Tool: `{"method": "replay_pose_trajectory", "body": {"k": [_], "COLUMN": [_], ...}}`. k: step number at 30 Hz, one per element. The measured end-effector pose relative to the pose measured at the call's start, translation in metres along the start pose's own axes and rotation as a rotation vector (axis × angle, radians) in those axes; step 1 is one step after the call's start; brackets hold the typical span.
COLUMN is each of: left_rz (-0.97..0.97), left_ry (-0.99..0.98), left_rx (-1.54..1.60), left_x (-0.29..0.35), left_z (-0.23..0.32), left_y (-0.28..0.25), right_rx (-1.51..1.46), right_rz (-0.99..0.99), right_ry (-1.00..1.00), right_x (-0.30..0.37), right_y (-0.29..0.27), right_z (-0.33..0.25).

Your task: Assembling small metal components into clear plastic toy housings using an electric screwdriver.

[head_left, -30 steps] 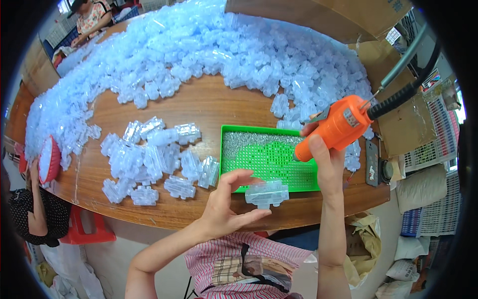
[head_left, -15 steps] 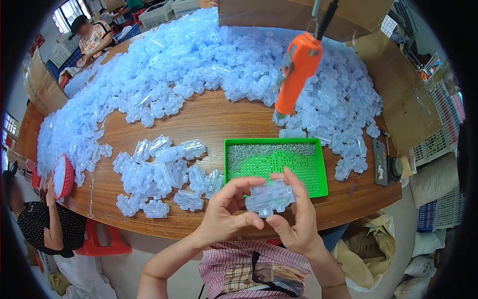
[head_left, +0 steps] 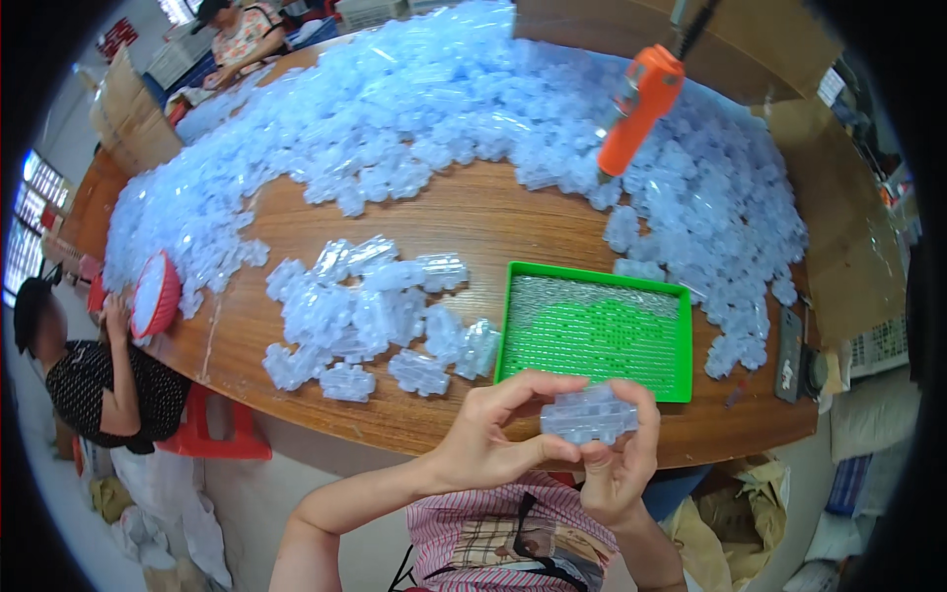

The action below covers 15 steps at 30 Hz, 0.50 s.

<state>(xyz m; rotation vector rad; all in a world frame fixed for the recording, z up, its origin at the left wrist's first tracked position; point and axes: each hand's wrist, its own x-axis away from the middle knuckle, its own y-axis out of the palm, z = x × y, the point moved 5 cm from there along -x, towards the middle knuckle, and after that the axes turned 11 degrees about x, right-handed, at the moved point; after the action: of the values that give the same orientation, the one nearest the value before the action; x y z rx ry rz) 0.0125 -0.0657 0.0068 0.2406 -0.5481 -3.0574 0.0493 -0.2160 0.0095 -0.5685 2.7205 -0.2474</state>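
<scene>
Holding a small clear-bluish moulded plastic part (head_left: 589,414) between both hands, the person works at the lower centre of the frame, just in front of the near edge of the curved brown wooden desk (head_left: 473,212). The left hand (head_left: 493,434) comes in from the lower left; its fingers (head_left: 523,385) curl over the top of the part and its thumb presses the lower left edge. The right hand (head_left: 617,464) closes on the part from below and from the right, with its fingers (head_left: 646,405) wrapped around the right end. Both hands are closed on the part, which lies roughly level.

Just above the hands, a shallow green rectangular plastic tray (head_left: 513,326) rests on the desk; it carries a layer of small silvery screws (head_left: 592,296), thicker along its upper side. Left of the tray lies a loose cluster of the same clear plastic parts (head_left: 365,306), near the tray's left wall. A large heap of clear plastic parts (head_left: 444,109) covers the upper half of the desk and runs down the right side past the tray.

An orange electric screwdriver (head_left: 638,107) hangs tip-down from a cable in the upper right of the frame, above the heap and well apart from both hands.

At the left edge of the frame, a seated person in a dark patterned top (head_left: 94,380) holds a red round basket (head_left: 156,296) against the desk edge.
</scene>
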Motion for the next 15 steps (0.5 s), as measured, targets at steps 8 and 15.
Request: {"method": "replay_pose_trajectory", "body": {"k": [8,15], "left_rz": [0.044,0.392], "left_ry": [0.078,0.190], "left_rx": [-0.599,-1.413], "left_x": [0.000,0.004], "left_z": [0.045,0.065], "left_y": [-0.038,-0.110], "right_rx": [0.020,0.561], "right_rz": [-0.192,0.166], "right_ry": [-0.013,-0.184], "right_x": [-0.028,-0.078], "right_y": [0.016,-0.037], "right_z": [-0.001,-0.015]}}
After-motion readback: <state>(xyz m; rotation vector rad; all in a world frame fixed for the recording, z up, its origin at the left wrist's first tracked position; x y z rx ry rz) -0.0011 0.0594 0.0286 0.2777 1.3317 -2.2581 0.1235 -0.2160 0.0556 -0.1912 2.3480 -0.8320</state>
